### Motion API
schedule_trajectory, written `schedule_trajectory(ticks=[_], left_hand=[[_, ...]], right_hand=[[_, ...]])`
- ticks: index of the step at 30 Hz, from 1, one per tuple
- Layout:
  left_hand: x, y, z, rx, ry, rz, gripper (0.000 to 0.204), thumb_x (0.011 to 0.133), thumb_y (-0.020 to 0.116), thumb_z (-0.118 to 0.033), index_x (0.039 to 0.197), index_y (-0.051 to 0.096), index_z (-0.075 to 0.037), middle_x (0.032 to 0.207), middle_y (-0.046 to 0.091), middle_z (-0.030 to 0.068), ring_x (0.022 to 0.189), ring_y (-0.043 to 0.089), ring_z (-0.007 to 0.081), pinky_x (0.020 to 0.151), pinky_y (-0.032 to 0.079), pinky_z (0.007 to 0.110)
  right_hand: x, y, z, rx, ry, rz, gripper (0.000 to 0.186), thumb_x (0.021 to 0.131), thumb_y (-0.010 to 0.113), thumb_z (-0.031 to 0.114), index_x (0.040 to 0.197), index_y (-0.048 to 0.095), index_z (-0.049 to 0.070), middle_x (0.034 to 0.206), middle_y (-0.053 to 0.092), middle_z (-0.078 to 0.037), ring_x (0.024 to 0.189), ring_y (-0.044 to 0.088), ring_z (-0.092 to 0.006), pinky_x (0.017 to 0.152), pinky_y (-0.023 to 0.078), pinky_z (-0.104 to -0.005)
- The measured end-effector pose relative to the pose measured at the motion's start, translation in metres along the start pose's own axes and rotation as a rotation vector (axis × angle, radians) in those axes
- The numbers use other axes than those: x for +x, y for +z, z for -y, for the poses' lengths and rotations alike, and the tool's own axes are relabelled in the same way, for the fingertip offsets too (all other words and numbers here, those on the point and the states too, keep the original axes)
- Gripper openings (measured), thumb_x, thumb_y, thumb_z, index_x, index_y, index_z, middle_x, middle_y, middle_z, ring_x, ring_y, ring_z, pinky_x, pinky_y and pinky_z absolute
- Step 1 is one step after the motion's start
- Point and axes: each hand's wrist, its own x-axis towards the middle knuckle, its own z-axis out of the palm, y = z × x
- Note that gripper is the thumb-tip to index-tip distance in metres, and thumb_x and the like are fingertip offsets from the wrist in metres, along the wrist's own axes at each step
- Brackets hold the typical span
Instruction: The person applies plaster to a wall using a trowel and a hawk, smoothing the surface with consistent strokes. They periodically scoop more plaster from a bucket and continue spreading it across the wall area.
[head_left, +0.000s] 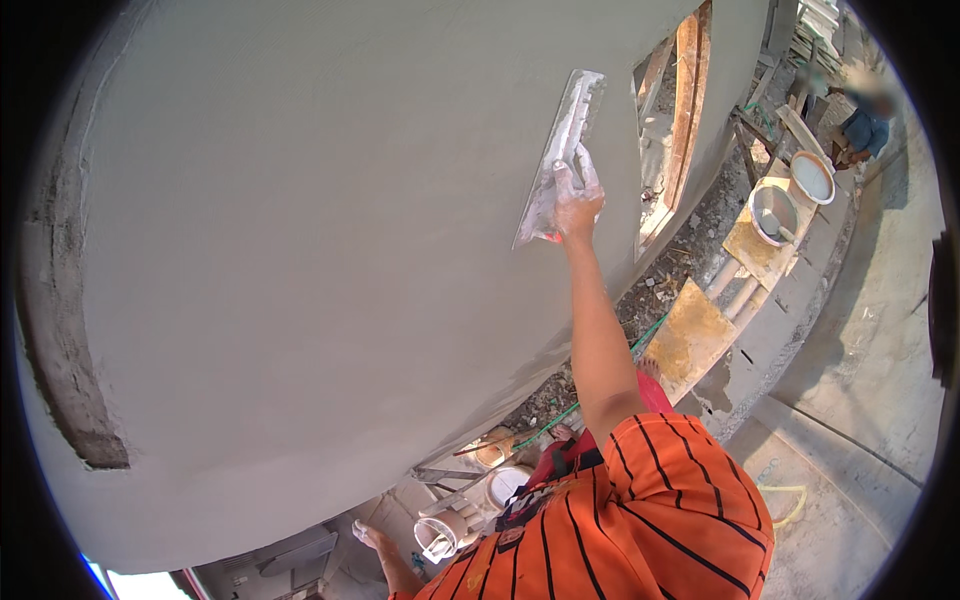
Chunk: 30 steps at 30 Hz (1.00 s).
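In the head view, a flat trowel [575,120] with a long, pale, smeared blade is held at about one o'clock, tilted with its upper end toward one o'clock, against or just in front of a smooth grey wall [300,280]; whether the whole blade is touching cannot be told. It is gripped from behind by the right hand [578,205], whose fingers are bent around it and streaked with white. The left hand [370,536] is seen at seven o'clock, well apart from the trowel, its whitened fingers loosely extended. Near it, toward three o'clock, a bucket [424,522] with tools in it is placed, and beyond that a second bucket [490,489] with white contents. An orange striped shirt [650,500] is worn by the person, filling five o'clock. The wall is broken by an opening [655,125] framed in wood between one and two o'clock, and edged by a rough, darker groove [60,330] at nine o'clock. Toward three o'clock a stained board [688,335] is laid on the ground; past it, two more buckets [752,208] are grouped. A co-worker in blue [866,130] is seen at two o'clock.
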Motion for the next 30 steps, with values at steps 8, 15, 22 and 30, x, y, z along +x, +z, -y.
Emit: schedule_trajectory(ticks=[8,15,22,30], left_hand=[[-0.234,0.122,-0.036,0.154,0.030,1.083,0.023,0.084,0.062,-0.013,0.103,0.060,0.000,0.091,0.066,0.0072,0.077,0.061,0.0179,0.072,0.048,0.028],[-0.393,0.193,-0.221,-0.054,0.781,1.214,0.039,0.081,0.061,-0.012,0.117,0.054,0.002,0.102,0.063,0.0154,0.091,0.062,0.0226,0.079,0.048,0.035],[-0.360,0.204,-0.223,-0.206,0.672,0.995,0.037,0.082,0.058,-0.007,0.117,0.053,0.004,0.107,0.061,0.0161,0.096,0.058,0.0226,0.085,0.045,0.035],[-0.282,0.200,-0.109,0.073,0.307,1.024,0.028,0.079,0.057,-0.002,0.107,0.058,0.001,0.091,0.063,0.0083,0.081,0.059,0.0147,0.072,0.046,0.027]], right_hand=[[-0.022,-0.116,-0.121,-0.023,1.011,-0.284,0.053,0.085,0.054,0.026,0.133,0.044,0.005,0.118,0.056,-0.011,0.107,0.054,-0.0264,0.093,0.043,-0.0442],[-0.137,-0.149,-0.073,-0.133,0.974,0.038,0.044,0.093,0.051,0.015,0.133,0.034,0.008,0.127,0.048,-0.013,0.115,0.048,-0.0228,0.094,0.041,-0.0372],[-0.091,-0.092,0.050,0.155,0.290,0.217,0.043,0.085,0.059,0.006,0.125,0.044,0.006,0.121,0.053,-0.014,0.110,0.053,-0.0222,0.093,0.043,-0.0382],[-0.004,0.007,0.165,0.006,-0.174,0.453,0.030,0.084,0.062,0.012,0.113,0.054,0.007,0.104,0.063,-0.016,0.082,0.064,-0.0270,0.072,0.050,-0.0347]])
